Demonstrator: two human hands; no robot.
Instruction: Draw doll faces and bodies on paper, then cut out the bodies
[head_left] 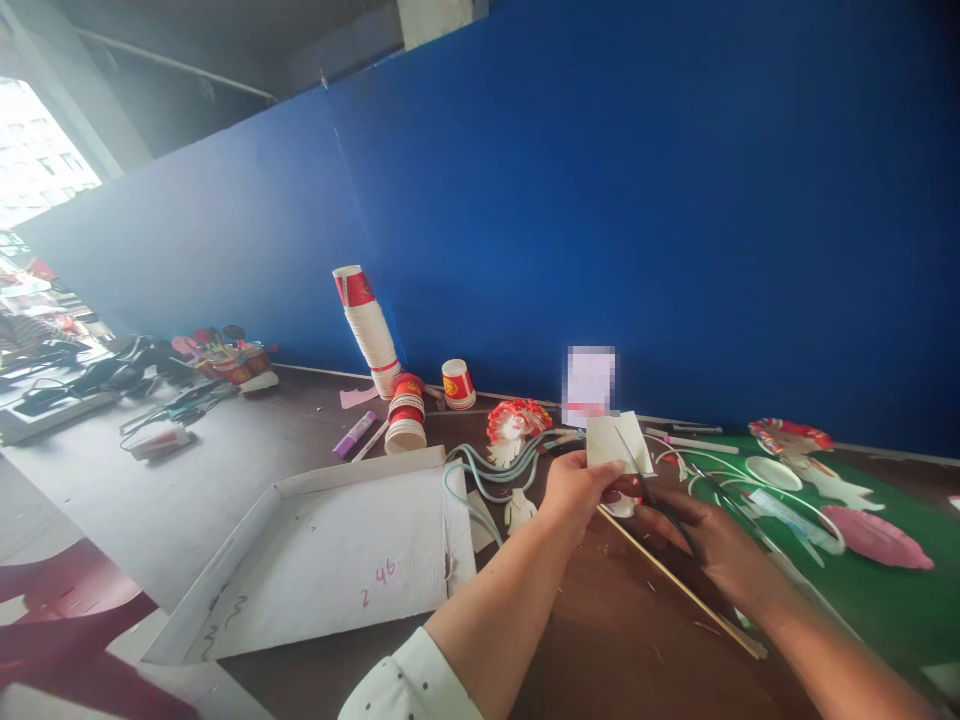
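My left hand (574,492) pinches a small piece of pale cream paper (606,445) by its lower edge, holding it up above the dark table. My right hand (694,540) is closed on a pair of scissors (634,452), and a blade lies across the paper's right part. Just below the hands a thin wooden stick (675,575) slants down to the right. Partly hidden behind my fingers is a small red and white piece (621,507). A paper figure with red, frilly trim (517,425) lies left of my left hand, near a small white paper cut-out (520,512).
A shallow white cardboard box lid (330,560) lies at left. Behind it stand stacked paper cups (371,335), a single cup (458,385) and a purple glue stick (355,434). Pale cables (495,480) curl nearby. A green mat (885,590) at right bears a pink piece (877,537).
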